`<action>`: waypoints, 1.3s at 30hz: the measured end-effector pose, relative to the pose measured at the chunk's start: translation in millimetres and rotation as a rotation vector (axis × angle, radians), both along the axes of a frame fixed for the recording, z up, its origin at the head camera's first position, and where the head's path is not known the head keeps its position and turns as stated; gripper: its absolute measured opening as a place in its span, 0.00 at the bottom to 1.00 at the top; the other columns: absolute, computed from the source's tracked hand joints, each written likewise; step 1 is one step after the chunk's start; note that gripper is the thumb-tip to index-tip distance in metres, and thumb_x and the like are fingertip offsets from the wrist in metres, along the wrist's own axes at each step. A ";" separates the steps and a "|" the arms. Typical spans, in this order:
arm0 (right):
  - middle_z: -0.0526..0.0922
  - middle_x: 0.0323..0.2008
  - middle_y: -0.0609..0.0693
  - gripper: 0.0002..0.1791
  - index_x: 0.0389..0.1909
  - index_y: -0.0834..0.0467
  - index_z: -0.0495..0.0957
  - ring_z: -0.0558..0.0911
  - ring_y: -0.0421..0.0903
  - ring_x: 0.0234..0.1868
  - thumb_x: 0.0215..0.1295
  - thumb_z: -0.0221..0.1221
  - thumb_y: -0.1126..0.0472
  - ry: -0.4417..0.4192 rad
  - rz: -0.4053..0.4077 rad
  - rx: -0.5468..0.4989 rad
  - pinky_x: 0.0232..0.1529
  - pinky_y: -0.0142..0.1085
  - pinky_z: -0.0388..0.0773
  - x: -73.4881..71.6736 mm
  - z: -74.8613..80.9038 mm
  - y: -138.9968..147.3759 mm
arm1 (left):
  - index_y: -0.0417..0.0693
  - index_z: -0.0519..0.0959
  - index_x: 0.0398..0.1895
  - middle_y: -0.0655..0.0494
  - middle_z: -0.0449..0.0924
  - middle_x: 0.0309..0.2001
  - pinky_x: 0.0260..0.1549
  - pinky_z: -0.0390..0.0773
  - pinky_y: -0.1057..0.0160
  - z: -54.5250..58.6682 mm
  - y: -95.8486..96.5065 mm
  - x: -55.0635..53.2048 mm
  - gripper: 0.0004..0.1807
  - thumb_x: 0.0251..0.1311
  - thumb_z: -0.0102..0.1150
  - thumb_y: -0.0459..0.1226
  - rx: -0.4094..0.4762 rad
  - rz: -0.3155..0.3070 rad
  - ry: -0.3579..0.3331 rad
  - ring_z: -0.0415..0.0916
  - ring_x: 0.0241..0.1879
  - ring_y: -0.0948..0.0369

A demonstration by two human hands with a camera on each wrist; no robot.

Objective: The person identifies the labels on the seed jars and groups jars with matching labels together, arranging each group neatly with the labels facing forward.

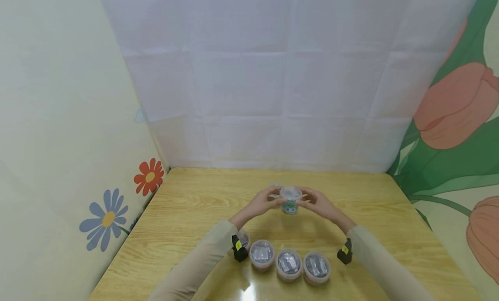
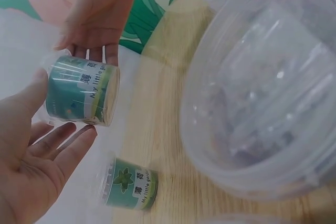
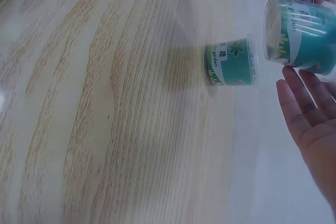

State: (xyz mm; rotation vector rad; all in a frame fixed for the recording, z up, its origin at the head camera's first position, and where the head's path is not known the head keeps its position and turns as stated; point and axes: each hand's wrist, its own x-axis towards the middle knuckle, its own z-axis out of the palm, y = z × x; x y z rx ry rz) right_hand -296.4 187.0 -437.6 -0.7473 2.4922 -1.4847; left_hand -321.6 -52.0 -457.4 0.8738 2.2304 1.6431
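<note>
Both hands hold a clear lidded plastic tub (image 1: 290, 202) with a green "My little garden" label, raised over the wooden table. In the head view, my left hand (image 1: 264, 203) grips its left side and my right hand (image 1: 320, 205) its right side, thumbs toward me. The left wrist view shows the held tub (image 2: 79, 90) tipped in that picture, with fingers along its sides. Beyond it, a second green-labelled tub (image 3: 231, 64) stands on the table, partly hidden behind the left hand in the head view.
Nearer me, a row of lidded tubs with silvery packets inside includes a left one (image 1: 262, 253), a middle one (image 1: 289, 265) and a right one (image 1: 316, 267). Another tub (image 1: 243, 239) is partly behind the left sleeve. A white cloth (image 1: 265, 97) hangs behind the table (image 1: 195, 192).
</note>
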 end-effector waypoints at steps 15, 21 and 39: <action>0.70 0.59 0.63 0.30 0.66 0.61 0.61 0.76 0.60 0.52 0.64 0.57 0.60 0.008 0.010 -0.054 0.50 0.39 0.78 -8.1 -5.5 7.2 | 0.45 0.69 0.62 0.48 0.73 0.58 0.40 0.80 0.68 8.2 9.8 -5.8 0.27 0.61 0.57 0.44 -0.136 0.040 0.140 0.77 0.49 0.52; 0.70 0.60 0.63 0.31 0.66 0.60 0.60 0.76 0.61 0.54 0.64 0.58 0.60 0.006 0.006 -0.052 0.50 0.41 0.78 -9.7 -5.8 9.3 | 0.47 0.68 0.63 0.52 0.73 0.58 0.42 0.79 0.68 7.7 13.6 -11.0 0.28 0.61 0.56 0.46 -0.181 0.028 0.184 0.76 0.50 0.56; 0.67 0.61 0.66 0.37 0.69 0.63 0.55 0.73 0.63 0.56 0.62 0.59 0.56 0.002 -0.043 0.046 0.52 0.48 0.76 -14.2 -7.7 11.4 | 0.48 0.72 0.60 0.54 0.77 0.53 0.53 0.73 0.54 6.2 19.0 -17.2 0.29 0.58 0.56 0.52 -0.310 0.089 0.349 0.73 0.54 0.54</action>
